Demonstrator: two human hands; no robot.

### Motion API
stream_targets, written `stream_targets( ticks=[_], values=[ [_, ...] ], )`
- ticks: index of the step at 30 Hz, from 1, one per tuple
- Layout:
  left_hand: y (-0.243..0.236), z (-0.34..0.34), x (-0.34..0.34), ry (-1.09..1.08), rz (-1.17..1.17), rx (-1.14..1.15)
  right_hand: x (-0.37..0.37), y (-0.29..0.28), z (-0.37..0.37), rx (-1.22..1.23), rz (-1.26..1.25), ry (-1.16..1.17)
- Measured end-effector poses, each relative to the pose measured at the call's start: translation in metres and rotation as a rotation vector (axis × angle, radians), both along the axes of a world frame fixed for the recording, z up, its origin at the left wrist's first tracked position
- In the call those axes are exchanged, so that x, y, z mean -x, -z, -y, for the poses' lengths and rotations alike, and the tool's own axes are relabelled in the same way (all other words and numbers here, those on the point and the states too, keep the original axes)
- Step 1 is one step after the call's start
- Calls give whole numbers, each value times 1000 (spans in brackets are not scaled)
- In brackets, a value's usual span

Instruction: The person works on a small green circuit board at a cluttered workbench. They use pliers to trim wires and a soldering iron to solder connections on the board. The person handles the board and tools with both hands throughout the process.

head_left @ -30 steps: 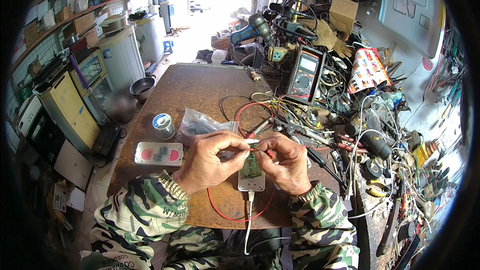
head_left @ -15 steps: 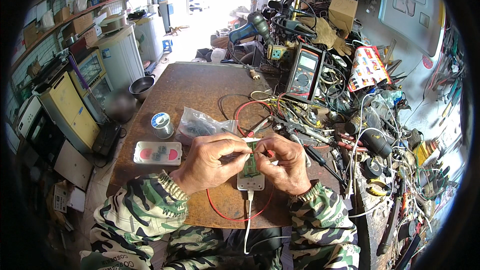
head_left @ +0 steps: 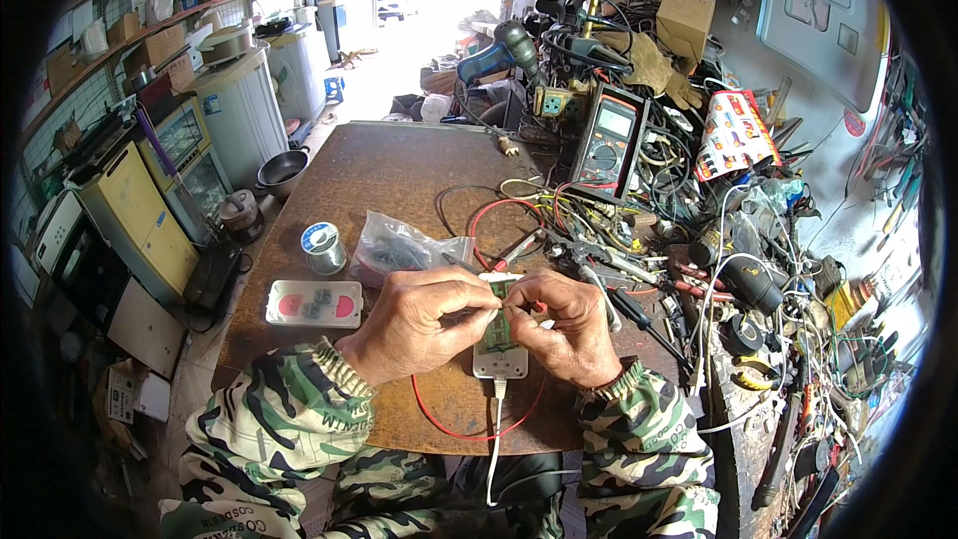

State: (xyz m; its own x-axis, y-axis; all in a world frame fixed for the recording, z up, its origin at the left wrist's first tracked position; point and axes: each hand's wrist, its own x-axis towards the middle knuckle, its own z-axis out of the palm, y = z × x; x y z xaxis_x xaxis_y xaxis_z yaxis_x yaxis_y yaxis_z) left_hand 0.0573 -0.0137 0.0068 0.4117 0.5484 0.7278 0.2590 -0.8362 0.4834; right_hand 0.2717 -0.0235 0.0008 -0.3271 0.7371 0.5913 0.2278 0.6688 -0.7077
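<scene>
Both my hands meet over a green circuit board [head_left: 498,336] that sits in a narrow white plastic casing [head_left: 499,371] on the table. My left hand [head_left: 424,324] is closed in a pinch, and my right hand [head_left: 565,329] pinches right against it. Whatever lies between the fingertips is too small to make out. A bit of red shows beside the right fingers. From the casing's near end a white cable [head_left: 496,439] runs down over the table edge. Around it on the table loops a thin red wire [head_left: 449,430], its ends hidden by my hands.
Left of my hands lie a solder spool [head_left: 323,249], a clear plastic bag [head_left: 404,246] and a white tray lid [head_left: 314,304]. A multimeter [head_left: 607,143] leans at the back right. Pliers [head_left: 609,262], tangled cables and tools crowd the right side of the wooden table [head_left: 379,165].
</scene>
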Motion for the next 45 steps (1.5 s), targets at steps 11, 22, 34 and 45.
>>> stream_targets(
  ticks=[11,22,34,45],
  values=[
    [0,3,-2,64,132,293,2,0,3,347,-307,-94],
    [-1,2,0,-6,106,196,0,2,2,312,-295,-113],
    [-4,3,0,-22,115,192,5,6,-3,128,-281,33],
    [0,2,-1,-10,100,159,7,2,-1,-144,-102,126]
  ],
)
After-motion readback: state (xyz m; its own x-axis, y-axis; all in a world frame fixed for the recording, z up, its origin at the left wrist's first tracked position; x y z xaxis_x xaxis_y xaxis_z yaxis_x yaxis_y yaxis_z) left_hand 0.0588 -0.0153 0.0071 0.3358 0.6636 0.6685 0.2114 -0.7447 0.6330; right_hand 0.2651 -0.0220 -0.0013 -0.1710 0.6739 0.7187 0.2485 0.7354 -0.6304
